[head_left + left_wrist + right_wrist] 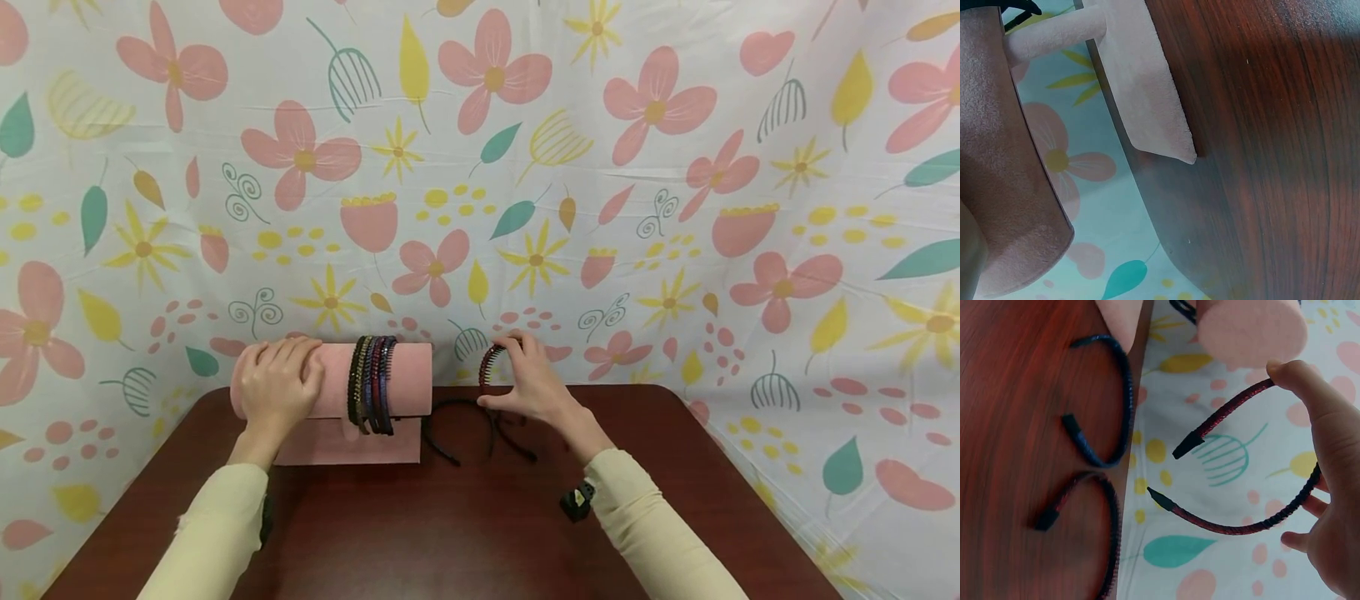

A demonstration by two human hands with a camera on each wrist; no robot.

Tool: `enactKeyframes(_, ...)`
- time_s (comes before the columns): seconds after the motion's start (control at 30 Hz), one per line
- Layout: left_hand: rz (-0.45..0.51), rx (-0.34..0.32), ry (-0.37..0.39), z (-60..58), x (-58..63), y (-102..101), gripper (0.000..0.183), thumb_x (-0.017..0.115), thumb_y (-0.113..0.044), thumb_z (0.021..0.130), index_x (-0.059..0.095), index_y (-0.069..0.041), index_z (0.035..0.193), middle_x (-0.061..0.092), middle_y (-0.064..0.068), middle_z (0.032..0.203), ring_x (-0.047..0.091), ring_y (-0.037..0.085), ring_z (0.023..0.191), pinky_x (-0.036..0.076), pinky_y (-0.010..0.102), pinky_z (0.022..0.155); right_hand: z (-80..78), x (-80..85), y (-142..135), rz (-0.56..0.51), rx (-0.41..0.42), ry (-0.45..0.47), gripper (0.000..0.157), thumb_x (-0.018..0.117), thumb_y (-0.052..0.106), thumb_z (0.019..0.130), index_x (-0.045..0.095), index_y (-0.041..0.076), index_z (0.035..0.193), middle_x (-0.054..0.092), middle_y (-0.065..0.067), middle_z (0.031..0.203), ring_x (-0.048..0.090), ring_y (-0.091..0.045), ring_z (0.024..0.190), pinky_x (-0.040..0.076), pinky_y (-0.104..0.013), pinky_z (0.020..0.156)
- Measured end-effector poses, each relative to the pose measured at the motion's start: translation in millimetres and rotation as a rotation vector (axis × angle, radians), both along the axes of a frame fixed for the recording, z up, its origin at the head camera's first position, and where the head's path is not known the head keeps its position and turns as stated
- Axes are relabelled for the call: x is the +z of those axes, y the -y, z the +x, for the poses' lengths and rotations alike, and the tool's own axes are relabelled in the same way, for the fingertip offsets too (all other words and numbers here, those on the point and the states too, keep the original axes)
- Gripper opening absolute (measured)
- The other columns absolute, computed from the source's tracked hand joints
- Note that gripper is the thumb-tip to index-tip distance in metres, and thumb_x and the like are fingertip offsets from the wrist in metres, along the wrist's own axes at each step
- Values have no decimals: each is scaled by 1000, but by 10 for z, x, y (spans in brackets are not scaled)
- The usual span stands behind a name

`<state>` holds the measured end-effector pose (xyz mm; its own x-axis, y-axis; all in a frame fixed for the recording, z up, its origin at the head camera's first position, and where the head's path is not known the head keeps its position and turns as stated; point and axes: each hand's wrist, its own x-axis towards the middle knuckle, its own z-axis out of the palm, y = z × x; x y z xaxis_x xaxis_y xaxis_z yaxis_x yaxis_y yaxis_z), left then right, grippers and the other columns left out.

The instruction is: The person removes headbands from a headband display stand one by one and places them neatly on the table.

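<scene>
A pink plush headband stand [408,379] has a thick horizontal roll on a post and flat base [1147,106]. My left hand [277,383] grips the roll's left end from above, fingers over the top and thumb in front. Several dark, glittery headbands [371,383] sit side by side around the roll, right of that hand. Beyond the stand's right end, my right hand [536,383] holds a dark red headband [1235,412] between thumb and fingers. Raised above the tabletop, it has its two black-tipped ends pointing away from the palm in the right wrist view.
A blue headband [1127,394] and another dark red headband [1113,531] lie on the dark wooden table [465,533] near its back edge. Close behind hangs a white cloth [465,250] printed with flowers and leaves.
</scene>
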<state>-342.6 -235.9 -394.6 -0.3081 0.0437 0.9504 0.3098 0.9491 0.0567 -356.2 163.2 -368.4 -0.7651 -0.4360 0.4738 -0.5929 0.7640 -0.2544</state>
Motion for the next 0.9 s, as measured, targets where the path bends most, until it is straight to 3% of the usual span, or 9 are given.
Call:
enactKeyframes(0.27,-10,10,34,9,5,11,40,43,-34,93,76,-11,101,76,9,103,69,32,95,45,51,98,-46,-39,-216,4,-55,17,94,81,54,73,37,20,149,32,-18,147,35,-41,130,47,-56,96)
enactKeyframes(0.63,-8,1,0,-20,13,-14,38,45,-33,92,76,-11,99,76,9,100,70,32,93,47,51,96,-95,-193,-553,51,-137,-41,92,79,56,73,42,21,148,37,-17,141,40,-42,123,45,-57,93)
enactKeyframes(0.9,12,-13,-32,5,19,-21,37,46,-31,90,76,-10,97,76,9,99,70,33,91,47,52,94,-124,-278,-729,60,-176,-12,91,77,57,75,41,21,150,37,-18,146,40,-44,125,41,-65,93)
